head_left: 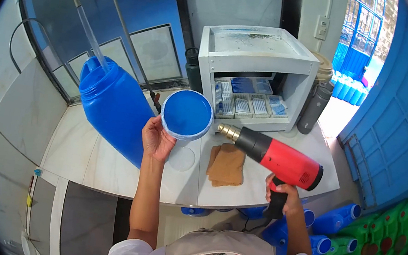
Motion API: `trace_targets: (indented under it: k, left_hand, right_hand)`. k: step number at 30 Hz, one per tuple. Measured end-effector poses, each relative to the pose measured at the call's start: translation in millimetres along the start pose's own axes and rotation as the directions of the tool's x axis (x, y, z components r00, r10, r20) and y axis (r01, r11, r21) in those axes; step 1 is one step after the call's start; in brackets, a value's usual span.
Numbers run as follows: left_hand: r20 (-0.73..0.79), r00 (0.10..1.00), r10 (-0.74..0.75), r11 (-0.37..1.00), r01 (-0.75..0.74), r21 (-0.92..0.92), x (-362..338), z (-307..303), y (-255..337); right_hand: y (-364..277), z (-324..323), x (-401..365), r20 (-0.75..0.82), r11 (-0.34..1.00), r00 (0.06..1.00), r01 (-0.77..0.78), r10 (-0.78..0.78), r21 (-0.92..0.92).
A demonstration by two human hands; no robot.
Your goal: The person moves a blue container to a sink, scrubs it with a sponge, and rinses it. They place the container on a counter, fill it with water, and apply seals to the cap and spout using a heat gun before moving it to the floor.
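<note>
My left hand (158, 140) grips the rim of a round blue lid (187, 114) with a whitish edge, held up over the counter. My right hand (285, 194) is wrapped round the black handle of a red and black heat gun (281, 159). Its metal nozzle points left, close to the lid's right edge and apart from it. A folded brown cloth (226, 165) lies on the counter below the nozzle. To the left of the lid stands a large blue jug (116, 105), with a clear tube in its open mouth.
A white shelf unit (260, 55) with small baskets (251, 105) stands at the back of the counter (79, 158). Beside it are a dark green bottle (193, 69) and a grey bottle (315, 107). Blue and green containers (377, 238) fill the floor at right.
</note>
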State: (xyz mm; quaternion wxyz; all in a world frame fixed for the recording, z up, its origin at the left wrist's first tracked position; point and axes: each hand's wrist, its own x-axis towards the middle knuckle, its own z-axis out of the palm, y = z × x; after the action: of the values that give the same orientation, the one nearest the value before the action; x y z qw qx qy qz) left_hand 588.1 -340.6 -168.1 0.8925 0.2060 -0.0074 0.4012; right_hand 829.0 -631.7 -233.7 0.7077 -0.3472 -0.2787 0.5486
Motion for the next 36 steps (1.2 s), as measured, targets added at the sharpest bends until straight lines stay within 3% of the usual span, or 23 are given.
trace_targets:
  k: [3,4,6,10,12,14,16,28,31,32,34,35,36]
  left_hand:
    - [-0.130,0.985,0.117,0.985,-0.098,0.144,1.7,8.9,-8.2]
    - [-0.133,0.984,0.122,0.984,-0.102,0.146,1.9,11.3,-13.1]
    - [-0.097,0.961,0.258,0.956,-0.240,0.167,3.3,14.5,-23.3]
    - [-0.146,0.921,0.361,0.916,-0.321,0.241,7.1,12.7,-34.9]
    - [-0.111,0.926,0.361,0.914,-0.329,0.236,6.2,10.8,-36.4]
    - [-0.078,0.928,0.364,0.912,-0.338,0.233,6.1,10.9,-38.3]
    - [-0.172,0.886,0.430,0.892,-0.388,0.231,5.8,21.0,-46.9]
    - [-0.199,0.865,0.461,0.882,-0.422,0.208,5.1,16.2,-54.4]
    - [-0.146,0.827,0.543,0.711,-0.360,0.604,8.8,14.7,-58.2]
    - [-0.144,0.825,0.546,0.709,-0.364,0.603,8.6,13.3,-60.7]
    - [0.041,0.856,0.515,0.416,-0.292,0.861,5.5,12.4,-65.5]
    - [0.109,0.863,0.493,0.288,-0.281,0.915,2.1,11.1,-66.2]
    - [0.112,0.863,0.493,0.289,-0.284,0.914,-1.4,10.5,-65.3]
  right_hand:
    - [11.7,16.4,-9.1,-0.018,1.000,1.000,-0.003,0.003,0.007]
    - [13.3,21.8,-10.0,-0.013,1.000,1.000,-0.007,0.007,0.008]
    - [14.6,30.5,-11.9,0.008,0.986,1.000,0.004,-0.003,-0.164]
    - [21.5,52.4,-11.0,-0.025,0.971,0.998,0.055,-0.063,-0.234]
    - [23.4,52.6,-12.1,-0.045,0.958,0.994,0.080,-0.096,-0.276]
    - [22.8,51.8,-12.6,-0.003,0.977,0.997,0.081,-0.083,-0.197]
    - [21.6,54.0,-9.7,0.028,0.976,0.995,0.104,-0.100,-0.194]
    - [23.1,64.4,-9.4,0.016,0.934,0.985,0.168,-0.171,-0.317]
    - [4.3,71.2,-3.6,-0.045,0.938,0.979,0.177,-0.199,-0.299]
    - [-3.2,71.2,1.1,-0.089,0.933,0.968,0.199,-0.235,-0.301]
    - [-28.2,55.5,21.1,-0.108,0.773,0.920,0.247,-0.376,-0.584]
    - [-44.9,20.8,41.0,-0.109,0.765,0.916,0.252,-0.385,-0.592]
    - [-63.0,-4.5,65.4,-0.109,0.756,0.911,0.257,-0.397,-0.602]
